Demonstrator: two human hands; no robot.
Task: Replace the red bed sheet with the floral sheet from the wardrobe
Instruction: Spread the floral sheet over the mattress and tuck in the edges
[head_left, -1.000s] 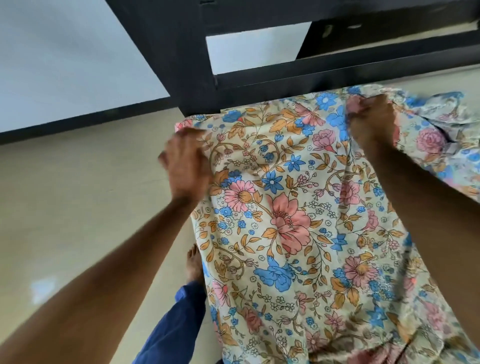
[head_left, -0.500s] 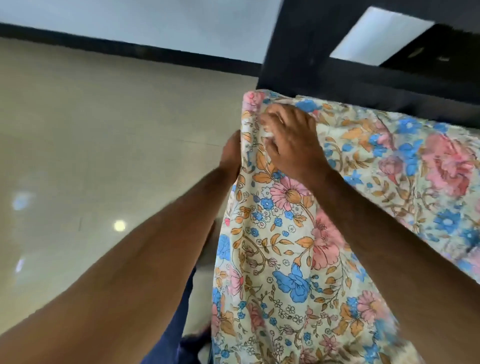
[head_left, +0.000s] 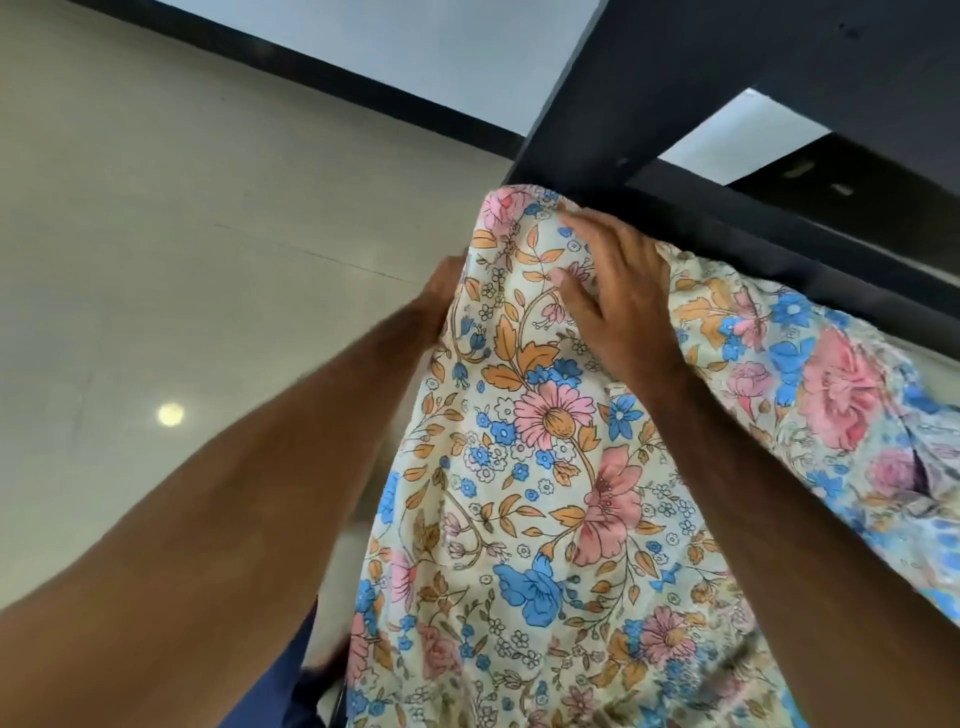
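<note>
The floral sheet (head_left: 545, 467) covers the mattress corner beside the dark bed frame (head_left: 649, 104); right hand (head_left: 618, 296) presses flat on top, fingers spread; left hand (head_left: 441, 291) sits at the side edge, grip unclear; pull the corner taut, tuck under evenly.

Pretty bright, soft daylight overall. A round glare spot (head_left: 170, 414) sits on the glossy floor tiles (head_left: 156, 234), left of the floral sheet (head_left: 545, 467). Sheet print looks sharp mid-frame but smears toward the right and bottom edges. Wide-angle lens bends the dark bed frame (head_left: 649, 104).
</note>
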